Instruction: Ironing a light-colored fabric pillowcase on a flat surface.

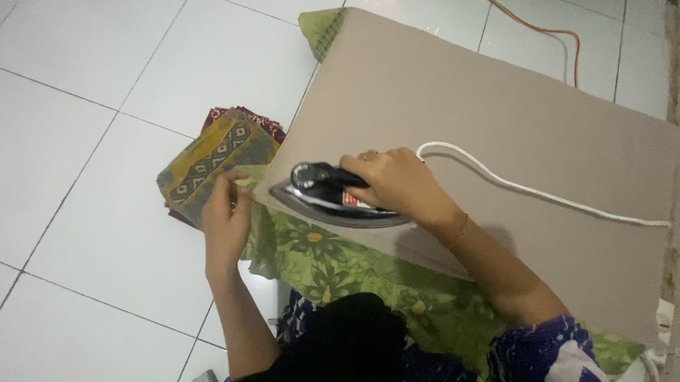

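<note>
- An iron is gripped by its black handle in the right hand, fingers closed fully round it, its flat underside resting on the near edge of a beige cloth.
- Left of the grip, the left hand rests with loosely curled fingers on a green flowered cloth, seemingly steadying it.
- Beyond that hand lie folded patterned cloths.
- A white cord trails right from the grip.
- Farther off, an orange cable crosses the white tiled floor.

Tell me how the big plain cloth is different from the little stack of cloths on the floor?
The plain beige cloth is spread flat and wide; the folded patterned cloths sit in a small pile. The beige cloth has no pattern; the pile shows yellow, grey and dark red prints. The right hand holds an iron on the beige cloth; the left hand touches the pile. Both lie on the floor.
</note>
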